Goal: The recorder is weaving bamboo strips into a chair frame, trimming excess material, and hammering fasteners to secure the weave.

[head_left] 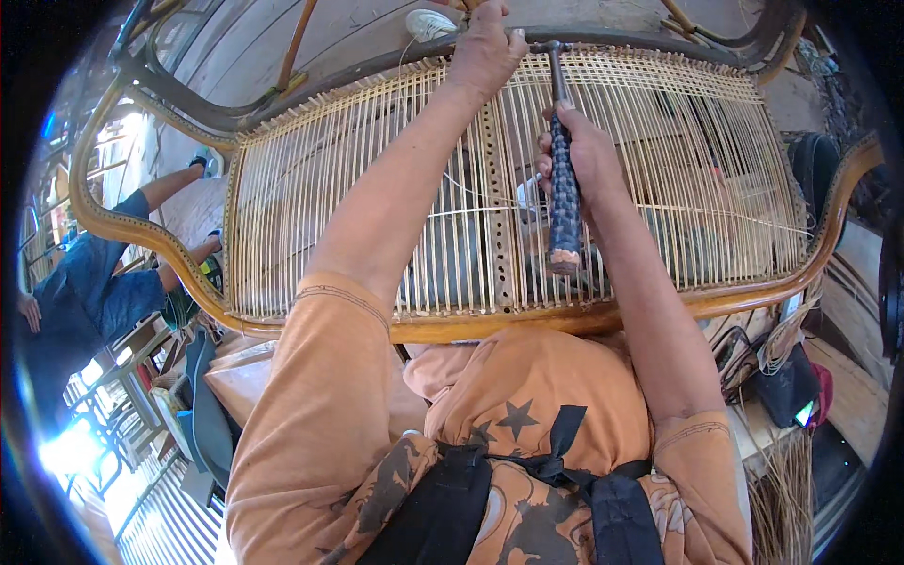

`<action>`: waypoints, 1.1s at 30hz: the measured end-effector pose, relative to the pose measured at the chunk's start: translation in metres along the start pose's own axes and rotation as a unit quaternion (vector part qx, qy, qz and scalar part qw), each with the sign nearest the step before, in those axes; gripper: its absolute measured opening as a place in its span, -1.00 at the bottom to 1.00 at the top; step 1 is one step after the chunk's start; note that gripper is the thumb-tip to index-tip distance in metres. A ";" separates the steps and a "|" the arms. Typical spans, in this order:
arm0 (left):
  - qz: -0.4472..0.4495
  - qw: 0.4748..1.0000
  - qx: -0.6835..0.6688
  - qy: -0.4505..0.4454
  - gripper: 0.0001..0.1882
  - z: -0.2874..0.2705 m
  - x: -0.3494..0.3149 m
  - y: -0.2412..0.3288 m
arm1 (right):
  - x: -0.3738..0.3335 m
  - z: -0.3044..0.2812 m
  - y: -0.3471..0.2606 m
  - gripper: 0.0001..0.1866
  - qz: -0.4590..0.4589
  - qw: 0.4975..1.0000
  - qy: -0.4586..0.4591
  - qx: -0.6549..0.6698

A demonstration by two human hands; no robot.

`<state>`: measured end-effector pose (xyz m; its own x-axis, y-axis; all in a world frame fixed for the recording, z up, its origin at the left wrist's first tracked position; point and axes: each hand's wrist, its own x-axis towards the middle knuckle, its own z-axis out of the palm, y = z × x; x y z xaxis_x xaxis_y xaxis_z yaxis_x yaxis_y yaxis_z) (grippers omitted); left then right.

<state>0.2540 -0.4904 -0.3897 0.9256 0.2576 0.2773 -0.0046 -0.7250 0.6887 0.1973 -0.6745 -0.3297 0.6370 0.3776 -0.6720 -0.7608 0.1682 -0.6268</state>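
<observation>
In front of me is a wooden bench frame (452,330) strung with many pale cane strands (367,188), which run from near rail to far rail. A drilled crossbar (497,217) lies under them at the middle. My right hand (589,155) is wrapped round the dark, braided grip of a hammer (563,202), its head end at the far rail. At that rail, left of the hammer's head, my left hand (485,47) has its fingers closed; what they hold is hidden. Several short pegs (315,99) stick up along the far rail.
A white rounded bundle (430,25) lies beyond the far rail, by my left hand. Another person (104,273) sits at the left. A black bag (789,388) and a bunch of long, thin brown strands (780,480) are at the lower right.
</observation>
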 end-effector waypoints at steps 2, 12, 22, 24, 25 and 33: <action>-0.012 1.000 0.011 0.002 -0.66 0.002 0.000 0.000 | 0.000 -0.001 0.000 -0.72 0.006 1.000 -0.020 -0.003; 0.036 0.999 0.010 -0.001 -0.68 0.002 0.012 -0.007 | 0.001 -0.014 -0.006 -0.70 0.042 0.998 -0.030 -0.038; 0.066 0.996 0.051 0.027 -0.68 0.001 0.003 0.004 | -0.004 -0.012 -0.002 -0.69 0.030 0.998 -0.044 -0.027; 0.080 0.994 0.051 0.049 -0.72 -0.005 0.006 0.005 | -0.004 -0.013 -0.005 -0.69 0.069 0.992 -0.088 -0.051; 0.081 0.994 0.052 0.049 -0.72 -0.009 0.007 0.006 | -0.006 -0.014 -0.005 -0.70 0.056 0.996 -0.059 -0.041; 0.065 0.995 0.014 0.073 -0.85 -0.019 0.009 0.002 | -0.010 -0.007 -0.003 -0.72 0.029 0.999 -0.024 -0.012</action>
<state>0.2552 -0.4771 -0.3727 0.8534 0.2480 0.4584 -0.1084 -0.7759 0.6214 0.1940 -0.6852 -0.3245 0.5855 0.4299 -0.6873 -0.7923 0.1237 -0.5975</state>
